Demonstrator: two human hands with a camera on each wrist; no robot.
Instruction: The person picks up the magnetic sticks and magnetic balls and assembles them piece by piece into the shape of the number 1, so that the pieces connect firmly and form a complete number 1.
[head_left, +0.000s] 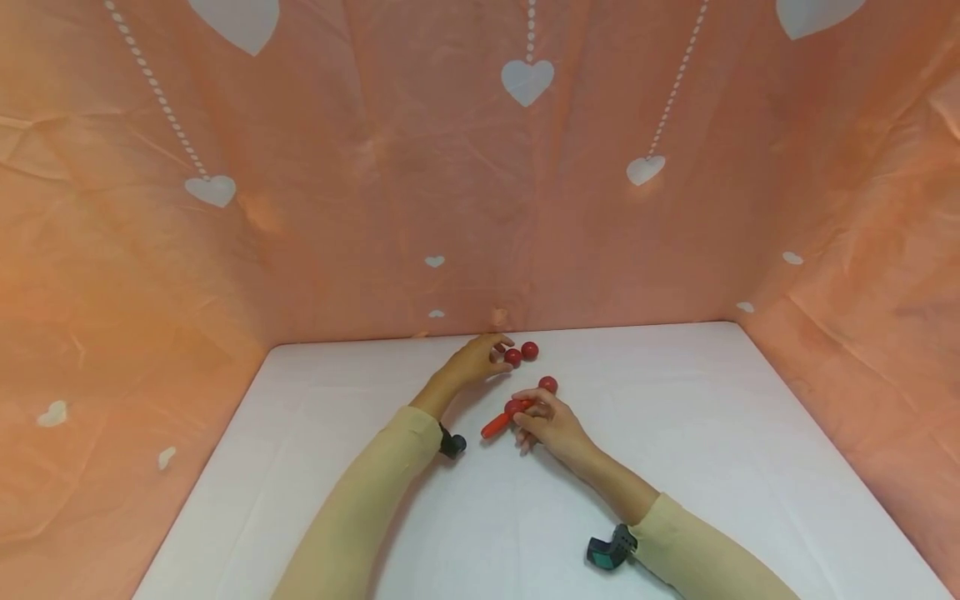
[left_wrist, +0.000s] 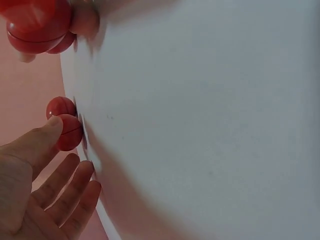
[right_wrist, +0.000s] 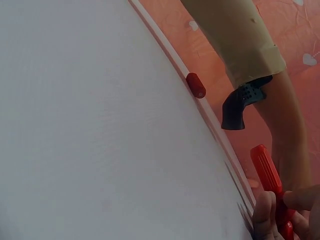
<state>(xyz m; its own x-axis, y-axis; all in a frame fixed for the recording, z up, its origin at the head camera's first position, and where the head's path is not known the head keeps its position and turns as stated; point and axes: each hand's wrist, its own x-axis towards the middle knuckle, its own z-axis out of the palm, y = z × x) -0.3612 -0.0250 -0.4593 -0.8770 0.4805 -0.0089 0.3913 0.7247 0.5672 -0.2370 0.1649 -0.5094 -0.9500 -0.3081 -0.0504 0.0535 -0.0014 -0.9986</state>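
In the head view, my left hand (head_left: 474, 360) reaches toward two round red balls (head_left: 512, 357) near the table's back edge. The left wrist view shows its thumb overlapping the nearer ball (left_wrist: 69, 132), while the other fingers are spread loosely below. My right hand (head_left: 553, 427) holds a red toy with a ribbed handle (head_left: 495, 427) between thumb and fingers. A red ball (head_left: 513, 407) sits at the handle's upper end. Another red ball (head_left: 547, 384) shows just beyond the fingers; whether it is joined to the handle is hidden.
A red capsule-shaped piece (right_wrist: 196, 86) lies on the white table in the right wrist view. Black wrist cameras (head_left: 611, 550) are worn on both forearms. Peach cloth with white hearts (head_left: 527, 82) hangs behind and beside the white tabletop (head_left: 720, 433).
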